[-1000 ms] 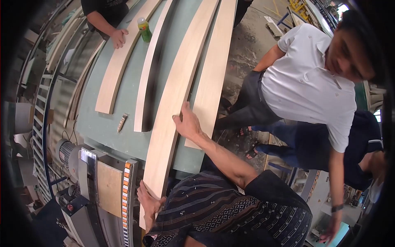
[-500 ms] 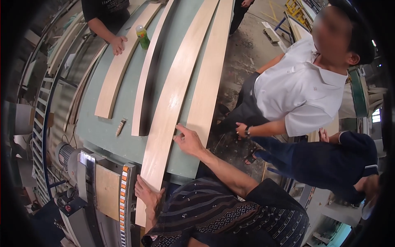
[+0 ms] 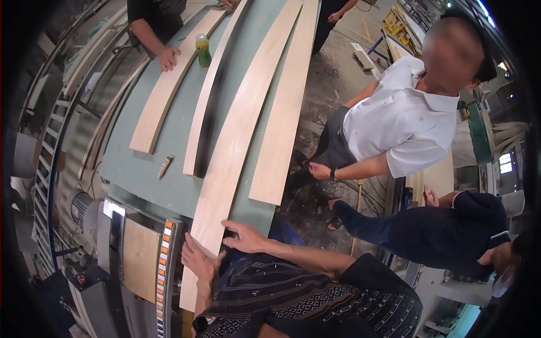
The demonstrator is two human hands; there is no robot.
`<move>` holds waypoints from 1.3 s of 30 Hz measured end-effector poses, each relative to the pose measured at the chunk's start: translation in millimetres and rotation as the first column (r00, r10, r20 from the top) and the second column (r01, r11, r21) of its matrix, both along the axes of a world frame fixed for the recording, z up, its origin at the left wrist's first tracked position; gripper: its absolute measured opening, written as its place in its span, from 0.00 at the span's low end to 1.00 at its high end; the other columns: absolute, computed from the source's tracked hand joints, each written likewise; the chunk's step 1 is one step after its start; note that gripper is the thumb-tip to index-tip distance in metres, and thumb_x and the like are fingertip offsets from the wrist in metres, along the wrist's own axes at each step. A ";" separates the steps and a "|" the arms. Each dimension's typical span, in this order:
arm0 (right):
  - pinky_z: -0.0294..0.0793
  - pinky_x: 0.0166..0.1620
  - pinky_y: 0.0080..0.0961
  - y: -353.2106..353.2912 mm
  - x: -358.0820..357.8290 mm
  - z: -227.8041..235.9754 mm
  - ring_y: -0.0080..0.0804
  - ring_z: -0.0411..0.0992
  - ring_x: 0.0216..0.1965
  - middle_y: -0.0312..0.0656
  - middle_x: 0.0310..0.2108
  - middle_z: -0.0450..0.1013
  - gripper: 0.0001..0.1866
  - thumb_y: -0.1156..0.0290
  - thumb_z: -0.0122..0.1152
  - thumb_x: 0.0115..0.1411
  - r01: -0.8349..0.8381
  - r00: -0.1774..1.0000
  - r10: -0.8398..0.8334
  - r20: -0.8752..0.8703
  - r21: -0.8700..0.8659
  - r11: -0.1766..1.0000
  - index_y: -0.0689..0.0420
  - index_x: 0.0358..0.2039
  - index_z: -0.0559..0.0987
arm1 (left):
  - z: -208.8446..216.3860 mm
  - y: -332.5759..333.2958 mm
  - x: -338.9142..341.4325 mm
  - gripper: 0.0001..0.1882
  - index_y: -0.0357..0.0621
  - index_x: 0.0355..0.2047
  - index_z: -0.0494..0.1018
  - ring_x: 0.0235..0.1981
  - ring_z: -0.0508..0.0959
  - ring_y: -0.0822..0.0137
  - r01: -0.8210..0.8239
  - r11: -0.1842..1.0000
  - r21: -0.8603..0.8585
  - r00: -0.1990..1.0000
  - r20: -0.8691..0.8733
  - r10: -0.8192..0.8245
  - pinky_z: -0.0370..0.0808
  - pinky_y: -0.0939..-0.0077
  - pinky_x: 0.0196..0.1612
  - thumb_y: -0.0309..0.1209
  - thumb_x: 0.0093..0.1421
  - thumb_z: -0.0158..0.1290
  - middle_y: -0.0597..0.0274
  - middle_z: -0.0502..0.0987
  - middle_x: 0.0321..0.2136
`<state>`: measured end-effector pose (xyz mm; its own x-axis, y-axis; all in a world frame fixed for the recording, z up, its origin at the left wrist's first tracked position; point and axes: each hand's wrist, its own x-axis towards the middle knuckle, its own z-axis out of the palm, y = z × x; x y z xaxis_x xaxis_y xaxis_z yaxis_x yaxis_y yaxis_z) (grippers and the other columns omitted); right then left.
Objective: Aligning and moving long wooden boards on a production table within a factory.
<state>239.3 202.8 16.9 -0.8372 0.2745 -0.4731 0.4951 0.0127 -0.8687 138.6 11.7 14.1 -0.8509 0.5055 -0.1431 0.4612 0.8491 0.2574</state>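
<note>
A long, pale wooden board (image 3: 222,174) with a gently curved outline runs from the far side of the green tabletop (image 3: 141,180) to my body. My left hand (image 3: 200,263) spans the board's near end, its fingers at the left edge and its thumb at the right, closed across the width. At the right edge, just beyond it, my right hand (image 3: 246,236) touches the wood with its fingers apart. Some of its fingertips are hard to make out. Another pale board (image 3: 284,129) lies close by on the right.
Left of my board stands a curved wooden piece (image 3: 197,124), then a shorter board (image 3: 155,118) under a co-worker's hand (image 3: 168,58). A green bottle (image 3: 203,53) and a small tube (image 3: 165,167) are there too. A machine (image 3: 146,248) borders the near left; a person in white (image 3: 394,112) stands right.
My right hand has come nearer along the board's edge, toward my left hand. My left hand keeps its place at the near end. The view has shifted slightly.
</note>
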 end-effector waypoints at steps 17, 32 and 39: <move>0.77 0.23 0.20 120.2 6.6 -42.1 0.21 0.75 0.22 0.44 0.33 0.82 0.10 0.72 0.55 0.72 0.679 0.712 -0.646 -0.274 0.033 0.734 0.65 0.44 0.81 | -1.6 -171.6 11.1 0.20 0.39 0.53 0.81 0.45 0.84 0.43 -0.423 0.879 0.219 0.884 0.315 0.346 0.78 0.58 0.48 0.39 0.75 0.46 0.39 0.84 0.41; 0.76 0.23 0.19 118.1 7.2 -57.3 0.20 0.73 0.22 0.43 0.33 0.81 0.09 0.72 0.58 0.72 0.683 0.702 -0.619 -0.353 0.086 0.725 0.64 0.45 0.81 | -51.2 -286.2 36.8 0.26 0.32 0.52 0.81 0.44 0.78 0.71 -0.779 0.548 0.305 0.611 0.569 0.550 0.73 0.74 0.52 0.42 0.79 0.42 0.61 0.84 0.42; 0.77 0.25 0.19 124.0 11.3 -67.0 0.20 0.74 0.24 0.44 0.35 0.81 0.09 0.71 0.58 0.73 0.653 0.727 -0.585 -0.359 0.102 0.750 0.63 0.45 0.80 | -56.3 -277.4 40.7 0.22 0.35 0.52 0.82 0.45 0.79 0.71 -0.857 0.365 0.363 0.514 0.654 0.556 0.73 0.75 0.53 0.39 0.77 0.45 0.61 0.85 0.44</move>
<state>250.6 326.8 -50.1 -0.5288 0.8415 -0.1101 0.1858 -0.0118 -0.9825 179.2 -265.7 -42.2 -0.8651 -0.1814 -0.4677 -0.5006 0.3746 0.7805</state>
